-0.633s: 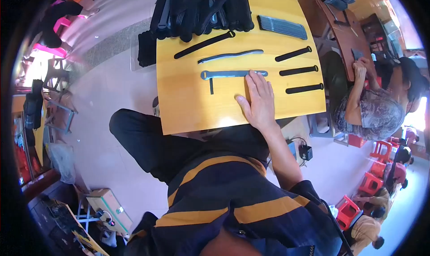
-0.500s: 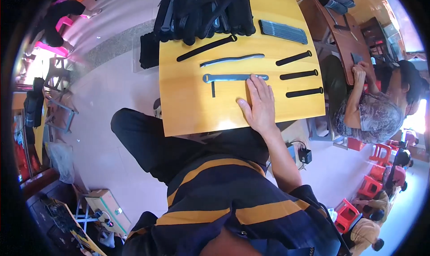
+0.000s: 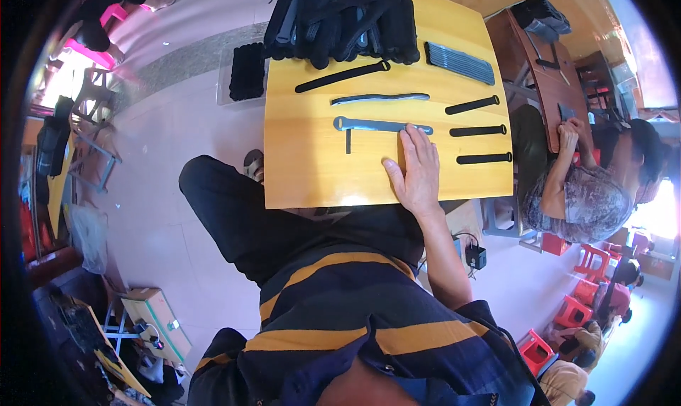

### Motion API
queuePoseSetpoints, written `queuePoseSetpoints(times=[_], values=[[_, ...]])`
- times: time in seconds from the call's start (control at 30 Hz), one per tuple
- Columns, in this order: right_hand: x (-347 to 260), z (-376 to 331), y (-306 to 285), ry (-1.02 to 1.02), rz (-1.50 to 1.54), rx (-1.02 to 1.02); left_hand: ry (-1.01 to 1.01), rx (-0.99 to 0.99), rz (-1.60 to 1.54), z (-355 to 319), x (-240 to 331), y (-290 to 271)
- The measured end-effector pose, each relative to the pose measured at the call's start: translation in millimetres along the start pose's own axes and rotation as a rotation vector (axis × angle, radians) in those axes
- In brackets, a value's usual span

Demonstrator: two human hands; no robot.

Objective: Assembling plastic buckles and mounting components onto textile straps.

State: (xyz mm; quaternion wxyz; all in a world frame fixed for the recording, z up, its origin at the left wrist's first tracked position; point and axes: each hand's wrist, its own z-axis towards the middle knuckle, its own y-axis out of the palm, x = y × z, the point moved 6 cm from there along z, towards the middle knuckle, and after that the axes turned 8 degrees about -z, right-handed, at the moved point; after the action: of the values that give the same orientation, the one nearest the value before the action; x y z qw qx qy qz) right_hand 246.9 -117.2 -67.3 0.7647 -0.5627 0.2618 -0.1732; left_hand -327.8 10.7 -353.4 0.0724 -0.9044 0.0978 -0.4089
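Your right hand (image 3: 417, 172) lay flat on the yellow wooden bench (image 3: 312, 172), a little right of the frame's centre, palm down and fingers spread, clenched on nothing. Its fingertips (image 3: 411, 130) touched the right end of a long grey-blue strap (image 3: 379, 125), which stretched across the bench toward the left of the picture. A short dark strip (image 3: 348, 141) hung down from the strap near its left end, crossing it at a right angle. Your left hand did not show anywhere in the frame, so I cannot speak to its grip.

Just above the strap lay a second grey strap (image 3: 379, 99), slightly bowed, and above that a longer black strap (image 3: 342, 76), tilted up toward the right. To the right of your hand three short black straps lay one below another: the top one (image 3: 472, 105), the middle one (image 3: 478, 130) and the lowest (image 3: 484, 158), all apart from your fingers.

At the top edge of the bench a heap of black straps (image 3: 347, 19) was piled, and beside it, toward the upper right, sat a flat grey bundle (image 3: 460, 62). A black pad (image 3: 247, 71) rested off the bench's upper left corner.

At the right of the frame another person (image 3: 578, 193) sat bent over a brown table (image 3: 539, 58).
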Motion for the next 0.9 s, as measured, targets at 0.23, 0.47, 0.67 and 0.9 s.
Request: queuePoseSetpoints(times=[0.23,0.47,0.67,0.9], values=[[1.8,1.5,-0.2,0.001,-0.011,-0.004,-0.004,0.071,-0.023,12.5,-0.5,0.4],[2.3,0.7,0.1,0.002,-0.001,0.000,-0.012,0.123,-0.028,21.3,-1.1,-8.9],[1.7,0.8,0.9,0.002,0.008,-0.011,-0.029,0.159,-0.038,24.3,-7.0,-11.0],[2.1,1.7,0.0,0.009,0.004,-0.014,-0.048,0.205,-0.053,26.6,-10.3,-15.5]])
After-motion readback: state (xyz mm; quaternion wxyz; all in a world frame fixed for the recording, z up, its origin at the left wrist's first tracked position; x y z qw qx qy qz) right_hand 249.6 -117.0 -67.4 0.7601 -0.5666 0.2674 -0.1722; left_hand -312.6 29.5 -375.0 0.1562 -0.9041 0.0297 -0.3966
